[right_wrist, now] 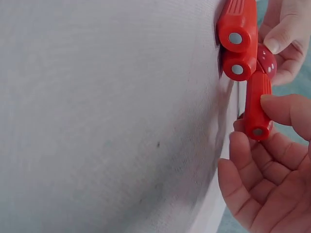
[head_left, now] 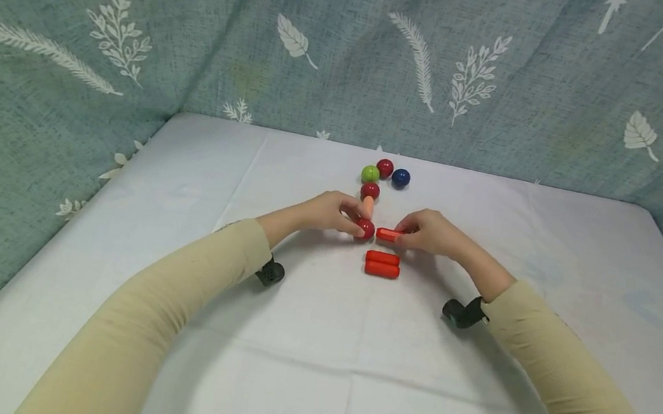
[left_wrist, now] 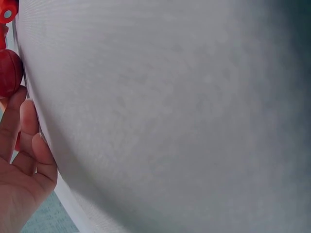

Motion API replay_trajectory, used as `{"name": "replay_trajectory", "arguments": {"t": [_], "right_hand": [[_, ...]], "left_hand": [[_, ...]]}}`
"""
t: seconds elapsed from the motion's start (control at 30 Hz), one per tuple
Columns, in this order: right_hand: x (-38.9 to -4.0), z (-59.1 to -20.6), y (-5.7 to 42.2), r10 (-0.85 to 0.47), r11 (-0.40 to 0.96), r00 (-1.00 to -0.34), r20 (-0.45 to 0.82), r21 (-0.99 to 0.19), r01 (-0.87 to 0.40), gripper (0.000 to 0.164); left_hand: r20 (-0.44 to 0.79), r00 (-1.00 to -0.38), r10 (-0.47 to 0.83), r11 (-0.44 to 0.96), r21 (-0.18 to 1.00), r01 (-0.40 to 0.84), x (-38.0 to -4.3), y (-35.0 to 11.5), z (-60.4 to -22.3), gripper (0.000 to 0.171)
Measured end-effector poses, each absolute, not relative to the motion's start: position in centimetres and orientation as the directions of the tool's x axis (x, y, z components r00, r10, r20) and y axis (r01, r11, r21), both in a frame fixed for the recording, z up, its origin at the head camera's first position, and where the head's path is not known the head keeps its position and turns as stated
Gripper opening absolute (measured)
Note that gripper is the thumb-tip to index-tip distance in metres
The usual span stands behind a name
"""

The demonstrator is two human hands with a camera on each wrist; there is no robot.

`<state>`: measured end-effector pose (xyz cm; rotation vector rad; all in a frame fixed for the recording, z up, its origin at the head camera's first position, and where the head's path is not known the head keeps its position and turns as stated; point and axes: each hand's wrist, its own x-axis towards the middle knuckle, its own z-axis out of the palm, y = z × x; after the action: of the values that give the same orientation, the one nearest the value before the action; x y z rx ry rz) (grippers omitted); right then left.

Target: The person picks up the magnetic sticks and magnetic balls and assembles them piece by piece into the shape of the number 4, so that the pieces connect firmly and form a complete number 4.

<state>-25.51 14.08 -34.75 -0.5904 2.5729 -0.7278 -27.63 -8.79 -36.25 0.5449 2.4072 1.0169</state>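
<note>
Near the far middle of the table, my left hand [head_left: 326, 212] pinches a red ball [head_left: 368, 228] between thumb and fingers. An orange rod [head_left: 368, 205] runs from that ball to another red ball [head_left: 370, 190] farther back. Just right of the pinched ball, my right hand [head_left: 434, 233] grips one end of a short red rod [head_left: 386, 234], its far end pointing at the ball. In the right wrist view that rod [right_wrist: 258, 99] has a round grey metal disc in its end. Whether rod and pinched ball touch, I cannot tell.
Two more red rods [head_left: 381, 270] lie side by side closer to me. Behind the hands sit a green ball [head_left: 371, 174], a red ball [head_left: 384, 168] and a blue ball [head_left: 400, 178]. A white cloth [head_left: 306, 387] covers the table, and a leaf-patterned curtain [head_left: 349, 82] hangs behind.
</note>
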Motion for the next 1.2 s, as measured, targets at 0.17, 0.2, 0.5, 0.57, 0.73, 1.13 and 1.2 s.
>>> {"name": "replay_trajectory", "arguments": {"t": [0.17, 0.2, 0.5, 0.57, 0.73, 1.13, 1.2], "right_hand": [[-25.6, -34.7, 13.7, -0.487, 0.766, -0.834, -0.259, -0.585, -0.265, 0.022], [-25.6, -34.7, 13.7, -0.486, 0.766, -0.834, -0.260, -0.587, -0.263, 0.022], [-25.6, -34.8, 13.7, -0.467, 0.767, -0.840, -0.277, -0.599, -0.229, 0.022], [-25.6, -34.8, 13.8, -0.463, 0.766, -0.837, -0.290, -0.606, -0.214, 0.024], [-25.9, -34.2, 14.5, -0.423, 0.760, -0.849, -0.318, -0.634, -0.141, 0.030], [-27.3, -33.0, 16.4, -0.316, 0.730, -0.903, -0.289, -0.683, -0.037, 0.035], [-27.6, -33.0, 16.5, -0.292, 0.718, -0.915, -0.277, -0.695, -0.019, 0.036]], "left_hand": [[-0.269, -0.812, 0.517, 0.644, 0.747, 0.163, -27.6, -8.8, -36.2, 0.033], [-0.270, -0.813, 0.516, 0.643, 0.749, 0.159, -27.5, -8.8, -36.1, 0.033], [-0.279, -0.815, 0.507, 0.638, 0.758, 0.137, -27.5, -8.8, -36.2, 0.032], [-0.278, -0.815, 0.508, 0.642, 0.753, 0.143, -27.5, -8.8, -36.2, 0.032], [-0.275, -0.812, 0.515, 0.644, 0.749, 0.155, -27.5, -8.8, -36.2, 0.033], [-0.278, -0.814, 0.509, 0.646, 0.748, 0.148, -27.5, -8.8, -36.2, 0.033], [-0.278, -0.814, 0.510, 0.648, 0.747, 0.150, -27.5, -8.8, -36.2, 0.033]]}}
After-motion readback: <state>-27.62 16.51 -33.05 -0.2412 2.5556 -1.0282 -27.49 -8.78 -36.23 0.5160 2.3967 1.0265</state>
